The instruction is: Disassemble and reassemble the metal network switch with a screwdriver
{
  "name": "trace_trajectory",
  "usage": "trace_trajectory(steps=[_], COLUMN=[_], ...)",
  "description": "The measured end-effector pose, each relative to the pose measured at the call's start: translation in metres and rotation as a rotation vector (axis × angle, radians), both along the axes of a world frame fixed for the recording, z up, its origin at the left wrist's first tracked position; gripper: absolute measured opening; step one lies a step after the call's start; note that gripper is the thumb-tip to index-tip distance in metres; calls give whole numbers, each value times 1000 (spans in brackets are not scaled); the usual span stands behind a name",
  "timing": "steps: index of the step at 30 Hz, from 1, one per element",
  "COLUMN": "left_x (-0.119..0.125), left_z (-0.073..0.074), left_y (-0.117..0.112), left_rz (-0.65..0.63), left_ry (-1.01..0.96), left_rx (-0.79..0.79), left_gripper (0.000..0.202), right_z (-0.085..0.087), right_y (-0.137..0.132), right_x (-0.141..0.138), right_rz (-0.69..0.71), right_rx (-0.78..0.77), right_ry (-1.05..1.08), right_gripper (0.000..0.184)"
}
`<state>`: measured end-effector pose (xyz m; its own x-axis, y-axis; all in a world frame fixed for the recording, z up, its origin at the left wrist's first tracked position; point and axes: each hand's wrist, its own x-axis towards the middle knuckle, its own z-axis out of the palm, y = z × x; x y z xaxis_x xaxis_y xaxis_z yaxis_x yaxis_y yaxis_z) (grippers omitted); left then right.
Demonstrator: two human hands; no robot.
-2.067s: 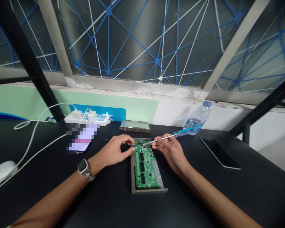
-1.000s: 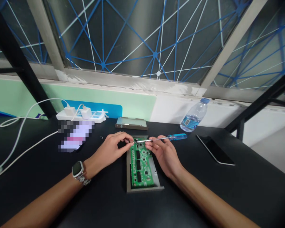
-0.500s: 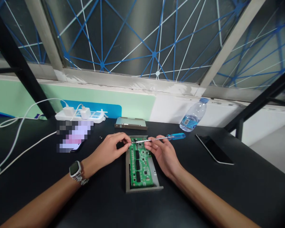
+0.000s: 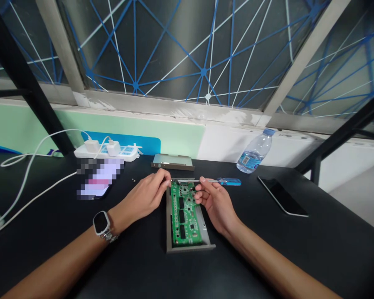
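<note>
A screwdriver (image 4: 230, 182) with a clear blue handle lies nearly level across the far end of a green circuit board (image 4: 188, 218). My right hand (image 4: 217, 201) grips it by the metal shaft, thumb on top, with the handle sticking out to the right. At the tip, on the left, my left hand (image 4: 146, 193) has thumb and forefinger pinched together. What sits between those fingertips is too small to make out. The board rests in a shallow grey metal casing (image 4: 191, 249) that lies lengthwise on the black table.
Behind the casing stands a metal cover (image 4: 173, 161). Tiny screws (image 4: 134, 180) lie left of it. A power strip (image 4: 127, 153) with white cables and a pixelated phone (image 4: 101, 178) are at left. At right are a water bottle (image 4: 254, 151) and a dark-screened phone (image 4: 283, 196).
The screwdriver has turned from a slight slant to nearly level, its tip rising toward the board's far edge. My left fingertips have moved up and slightly left with the tip.
</note>
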<state>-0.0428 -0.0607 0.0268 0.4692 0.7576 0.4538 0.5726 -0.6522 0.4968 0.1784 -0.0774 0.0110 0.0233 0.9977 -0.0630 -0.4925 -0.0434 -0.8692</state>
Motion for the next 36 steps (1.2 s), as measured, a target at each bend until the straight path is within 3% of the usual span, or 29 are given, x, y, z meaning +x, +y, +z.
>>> trace_trajectory(steps=[3,6,11,14,18,24,36], left_x=[-11,-33,-75,-88,-91,-85,-87], left_z=[5,7,-7,-15,-17,-10,-20], left_y=[8,23,46,53,54,48,56], left_rz=[12,36,134,184,210,251,273], left_ry=[7,136,356,392,376,371,355], left_rx=[26,38,-92,-153,-210,-278,-268], left_gripper=[13,14,12,13,14,32,25], right_z=[2,3,0,-2,-2,-3,-4], right_y=[2,3,1,0,-2,-1,0], right_x=[4,6,3,1,1,2,-1], right_rz=[-26,-37,2,23,31,27,45], right_rx=[6,25,67,80,77,74,74], right_ry=[17,4,-46,-63,-83,-109,-131], right_gripper=[26,27,25,24,23,24,25])
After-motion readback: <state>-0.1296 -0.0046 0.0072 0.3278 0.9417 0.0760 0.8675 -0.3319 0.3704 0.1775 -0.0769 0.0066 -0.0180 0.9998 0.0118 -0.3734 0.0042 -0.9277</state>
